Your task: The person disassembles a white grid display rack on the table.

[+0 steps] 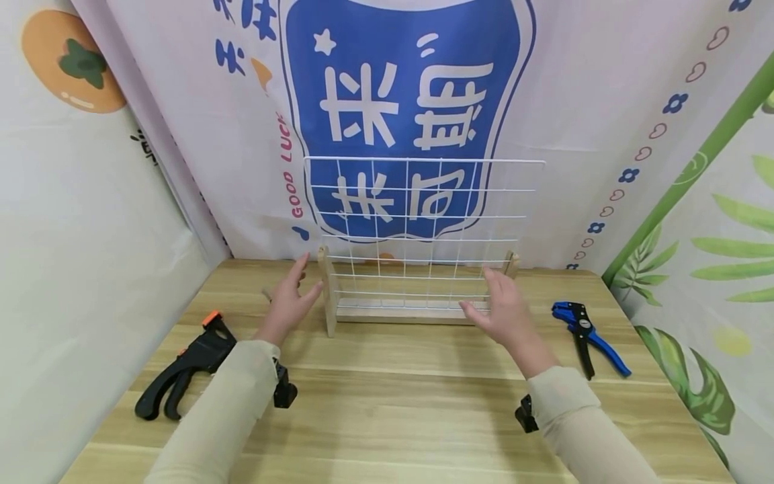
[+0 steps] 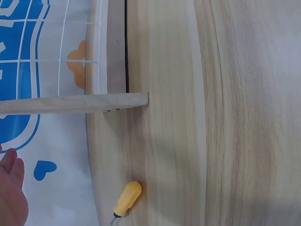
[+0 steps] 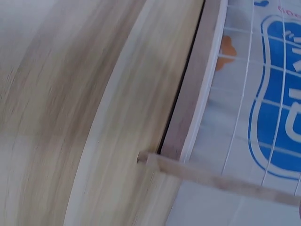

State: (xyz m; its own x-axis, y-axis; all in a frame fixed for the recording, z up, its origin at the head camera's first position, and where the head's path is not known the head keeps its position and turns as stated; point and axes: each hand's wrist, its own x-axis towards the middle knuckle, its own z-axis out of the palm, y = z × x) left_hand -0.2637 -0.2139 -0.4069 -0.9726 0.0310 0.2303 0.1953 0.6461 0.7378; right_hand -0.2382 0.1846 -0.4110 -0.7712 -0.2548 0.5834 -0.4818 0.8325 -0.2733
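A white wire grid stands upright in a wooden stand, with a wooden side post at the left and another post at the right, joined by a low crossbar. My left hand is just outside the left post, thumb and fingers spread, holding nothing. At the grid's lower right, my right hand is also spread and hides part of the right post; whether it touches the stand I cannot tell. Below the left post in the left wrist view lies a yellow-handled screwdriver, mostly hidden in the head view.
On the wooden table, a black bar clamp with orange parts lies at the left. Blue and black wire strippers lie at the right. Printed cloth hangs behind the stand and along both sides.
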